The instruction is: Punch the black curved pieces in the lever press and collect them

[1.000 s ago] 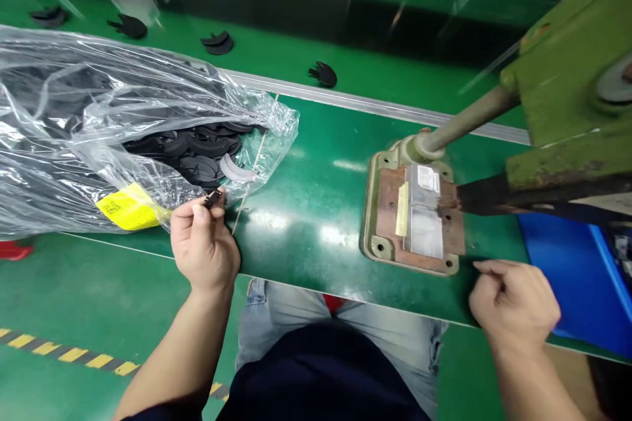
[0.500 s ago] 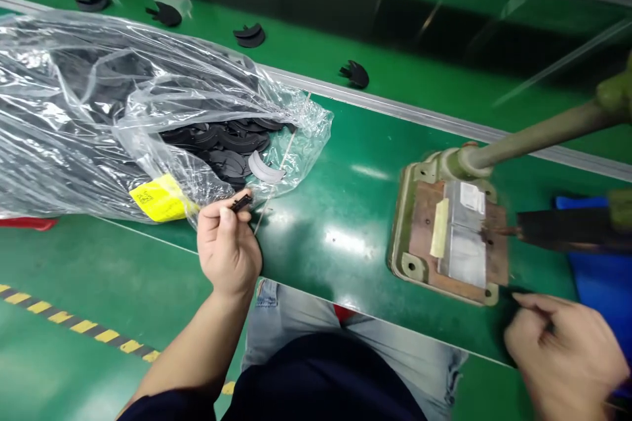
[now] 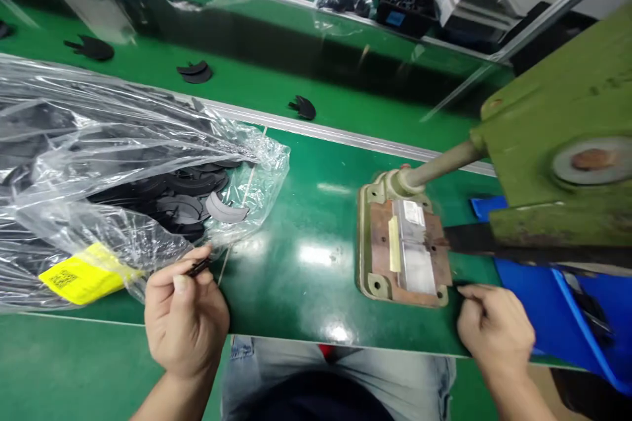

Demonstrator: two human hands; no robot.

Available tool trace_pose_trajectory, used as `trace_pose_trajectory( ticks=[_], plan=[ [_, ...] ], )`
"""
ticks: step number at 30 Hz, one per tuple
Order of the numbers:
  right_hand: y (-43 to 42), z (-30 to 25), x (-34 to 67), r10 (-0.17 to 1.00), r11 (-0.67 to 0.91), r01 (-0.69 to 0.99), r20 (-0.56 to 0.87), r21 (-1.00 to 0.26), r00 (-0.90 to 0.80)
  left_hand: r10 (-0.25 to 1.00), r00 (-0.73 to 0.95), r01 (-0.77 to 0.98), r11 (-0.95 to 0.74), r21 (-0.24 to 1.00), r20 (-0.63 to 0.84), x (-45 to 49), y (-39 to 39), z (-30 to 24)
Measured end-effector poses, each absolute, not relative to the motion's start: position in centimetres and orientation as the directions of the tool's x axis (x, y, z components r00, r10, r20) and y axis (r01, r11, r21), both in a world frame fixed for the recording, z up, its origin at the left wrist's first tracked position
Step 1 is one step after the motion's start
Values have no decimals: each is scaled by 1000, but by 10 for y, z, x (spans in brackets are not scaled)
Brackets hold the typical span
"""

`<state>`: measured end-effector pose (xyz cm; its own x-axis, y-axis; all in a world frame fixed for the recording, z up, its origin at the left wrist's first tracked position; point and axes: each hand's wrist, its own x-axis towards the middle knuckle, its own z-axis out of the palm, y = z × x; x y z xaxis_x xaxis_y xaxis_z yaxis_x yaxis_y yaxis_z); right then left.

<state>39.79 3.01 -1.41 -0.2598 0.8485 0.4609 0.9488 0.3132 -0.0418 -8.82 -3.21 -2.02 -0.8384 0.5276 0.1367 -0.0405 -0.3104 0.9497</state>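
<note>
At the left, a clear plastic bag (image 3: 123, 145) with a yellow label (image 3: 79, 274) lies on the green table (image 3: 306, 223), spilling flat black curved pieces (image 3: 192, 187). Just beside its mouth, the left hand (image 3: 185, 322) pinches a small black piece (image 3: 199, 268) between thumb and forefinger. Further right, the right hand (image 3: 494, 332) rests with fingers curled shut at the front corner of the brown metal die plate (image 3: 402, 250) under the green press (image 3: 557, 171); I cannot tell whether it holds anything.

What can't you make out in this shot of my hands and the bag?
Head view only:
small black piece: the left hand covers most of it.
right hand: curled, hiding any contents.
yellow label: print too small.
plastic bag: cut off by the left edge.
</note>
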Motion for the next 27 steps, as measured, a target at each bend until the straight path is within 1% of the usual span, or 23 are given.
trace_pose_trajectory(
  ticks=[7,9,11,13,15,20,24,27],
  plan=[
    [21,-11,388,878,273,956,432,-105,-204,507,-850,-6,-274,962,140,-86,-31,-12],
    [19,-11,386,882,268,953,434,-139,-184,513,-847,-2,-263,965,138,-83,-30,-7],
    [18,-11,384,884,261,947,441,-189,-156,495,-852,19,-293,956,169,-81,-28,-5],
    [17,-11,383,882,250,934,458,-257,-110,457,-861,63,-340,938,224,-81,-26,-7],
    [16,-11,383,870,231,912,492,-339,-38,437,-861,103,-352,930,261,-83,-25,-11],
    [13,-13,388,803,191,804,560,-564,202,468,-833,180,-276,944,296,-86,-26,-18],
    [13,-18,392,773,195,642,519,-742,365,505,-794,226,-269,936,337,-84,-28,-17],
    [14,-19,393,770,227,512,474,-828,426,565,-743,268,-239,933,358,-83,-31,-14]
  ],
)
